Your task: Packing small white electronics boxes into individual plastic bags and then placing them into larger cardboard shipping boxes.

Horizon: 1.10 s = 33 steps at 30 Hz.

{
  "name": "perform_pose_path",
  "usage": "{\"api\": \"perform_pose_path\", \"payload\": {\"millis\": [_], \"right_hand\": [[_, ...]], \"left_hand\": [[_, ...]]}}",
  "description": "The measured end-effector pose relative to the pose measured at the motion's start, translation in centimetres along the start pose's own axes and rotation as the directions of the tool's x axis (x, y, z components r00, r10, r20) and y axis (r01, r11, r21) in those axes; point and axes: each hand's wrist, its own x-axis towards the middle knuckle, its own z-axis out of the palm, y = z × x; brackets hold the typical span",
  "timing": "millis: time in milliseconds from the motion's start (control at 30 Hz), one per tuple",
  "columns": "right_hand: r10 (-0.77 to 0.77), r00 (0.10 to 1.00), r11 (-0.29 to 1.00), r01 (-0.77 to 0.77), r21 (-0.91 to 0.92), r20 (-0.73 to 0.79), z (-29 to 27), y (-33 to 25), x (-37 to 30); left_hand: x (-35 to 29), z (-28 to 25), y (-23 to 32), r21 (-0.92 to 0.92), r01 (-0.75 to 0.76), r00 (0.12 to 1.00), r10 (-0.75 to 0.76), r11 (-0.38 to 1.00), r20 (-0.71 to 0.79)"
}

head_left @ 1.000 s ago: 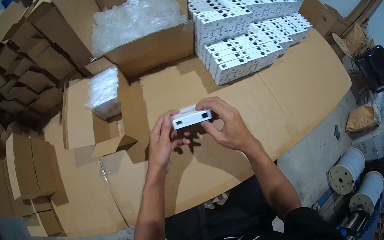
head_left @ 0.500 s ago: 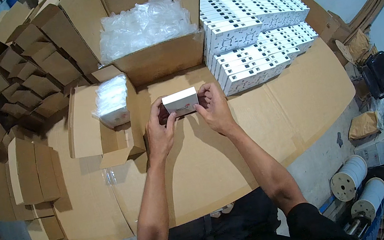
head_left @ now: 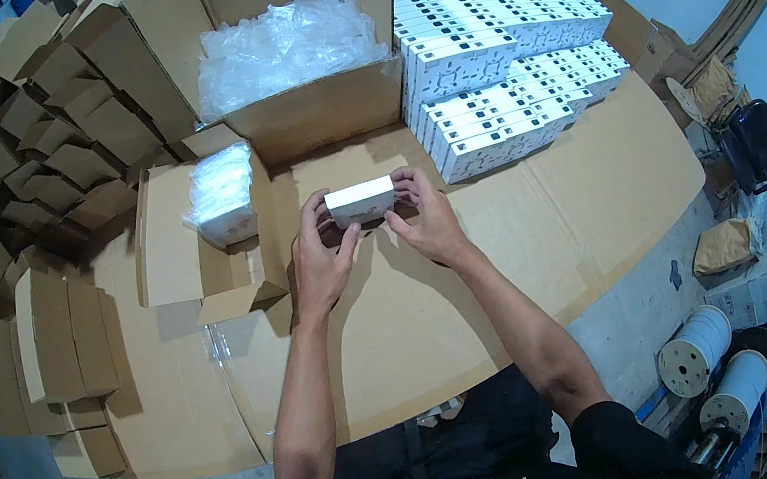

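- A large open cardboard carton (head_left: 321, 108), filled with crumpled clear plastic bags (head_left: 280, 44), is seen at the far centre.
- Rows of small white boxes (head_left: 494, 48) are stacked to the far right, just beside the carton.
- A small open brown box (head_left: 204, 259) holding a plastic-wrapped white item (head_left: 222, 193) is placed left of centre.
- A heap of folded brown boxes (head_left: 36, 166) is piled at the far left.
- Flat brown box blanks (head_left: 46, 347) are stacked at the near left.
- The work surface is covered by flattened cardboard sheets (head_left: 589, 195).
- Two white rolls (head_left: 713, 362) are seen on the floor at the near right.
- A black bag (head_left: 752, 139) is found at the right edge.
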Motion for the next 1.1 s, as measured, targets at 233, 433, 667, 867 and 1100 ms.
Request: {"api": "perform_pose_path", "payload": {"millis": [233,433,667,867,1100], "right_hand": [[-0.158,0.985,0.899,0.118,-0.422,-0.062,-0.8,0.5,-2.7],[-0.249,0.968,0.762,0.182,-0.622,-0.021,-0.6,-0.1,-4.1],[-0.189,0.982,0.772,0.135,-0.621,-0.022,-0.7,-0.9,-4.7],[-0.158,0.987,0.775,0.145,-0.615,0.034,-1.0,-0.4,-4.2],[-0.144,0.990,0.783,0.117,-0.611,0.005,-0.7,-0.5,-3.5]], "left_hand": [[-0.2,-1.6,2.7,0.125,-0.264,0.949,0.280,0.956,-0.142],[6.0,-0.7,11.2,0.117,-0.362,0.836,0.378,0.925,-0.398],[27.3,-3.3,13.5,0.278,-0.256,0.908,0.329,0.926,-0.258],[39.8,-2.2,9.0,0.634,-0.048,0.982,0.152,0.772,-0.111],[43.0,-0.3,7.1,0.836,0.095,0.995,-0.019,0.541,-0.100]]}}
